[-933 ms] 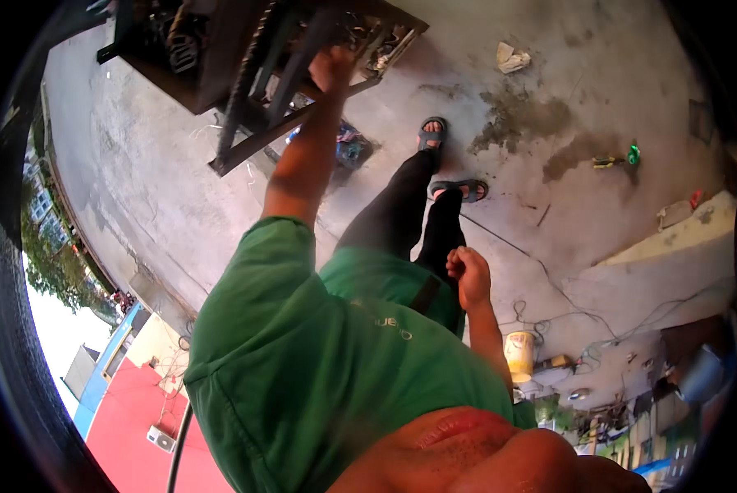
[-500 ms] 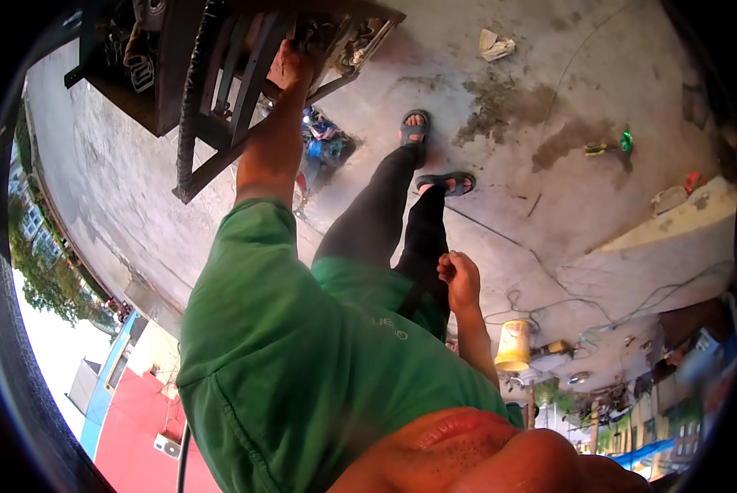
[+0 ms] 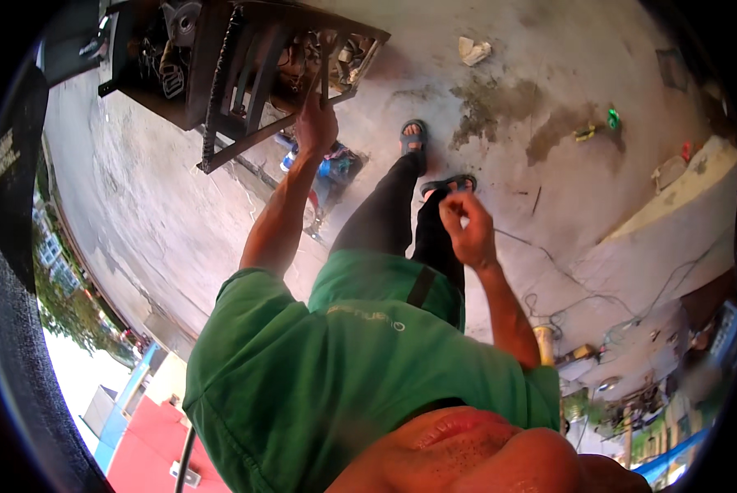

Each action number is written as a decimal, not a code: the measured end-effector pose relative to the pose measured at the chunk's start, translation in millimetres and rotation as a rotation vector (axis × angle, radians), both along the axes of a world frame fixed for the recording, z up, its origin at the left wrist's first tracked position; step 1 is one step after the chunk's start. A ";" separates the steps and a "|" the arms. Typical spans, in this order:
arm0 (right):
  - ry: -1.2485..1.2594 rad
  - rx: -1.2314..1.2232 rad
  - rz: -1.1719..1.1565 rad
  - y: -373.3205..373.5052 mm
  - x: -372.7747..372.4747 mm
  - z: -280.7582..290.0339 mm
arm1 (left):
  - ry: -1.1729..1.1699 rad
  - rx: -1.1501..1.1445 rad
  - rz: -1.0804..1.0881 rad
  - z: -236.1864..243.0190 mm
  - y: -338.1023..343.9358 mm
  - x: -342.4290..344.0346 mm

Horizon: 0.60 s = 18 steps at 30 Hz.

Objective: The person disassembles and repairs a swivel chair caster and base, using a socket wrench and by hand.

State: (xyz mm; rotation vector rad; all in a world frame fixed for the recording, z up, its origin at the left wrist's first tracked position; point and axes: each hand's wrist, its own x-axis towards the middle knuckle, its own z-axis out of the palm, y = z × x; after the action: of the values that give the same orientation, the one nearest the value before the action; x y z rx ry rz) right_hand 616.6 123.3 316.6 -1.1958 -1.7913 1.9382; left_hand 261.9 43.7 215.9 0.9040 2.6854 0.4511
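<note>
The dark metal rack (image 3: 261,85), ahead on the person's left, could scrape the left hand (image 3: 315,127) at its edge, whose grip I cannot tell, should the fingers slip, while the curled right hand (image 3: 471,230), perhaps not fully closed, holds nothing visible

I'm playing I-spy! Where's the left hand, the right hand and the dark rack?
Left hand (image 3: 316,131): head view, back of the hand.
Right hand (image 3: 474,240): head view, its middle, behind curled fingers.
Dark rack (image 3: 267,78): head view, a slat.
</note>
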 end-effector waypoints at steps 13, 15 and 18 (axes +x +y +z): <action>-0.065 -0.694 0.357 37.5 141.1 67.7 | -0.117 0.421 -1.493 194.6 78.5 242.3; 0.083 -0.744 0.084 18.9 168.1 90.7 | -0.088 0.473 -1.540 211.5 88.0 262.4; 0.078 -0.363 -0.112 -15.0 188.5 100.9 | -0.070 0.552 -1.525 230.9 99.4 286.1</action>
State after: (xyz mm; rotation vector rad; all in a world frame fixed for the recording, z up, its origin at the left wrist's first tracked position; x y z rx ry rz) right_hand 805.1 108.3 417.5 -1.2736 -1.3391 2.2717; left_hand 548.0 143.1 446.8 2.5126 1.0992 0.7266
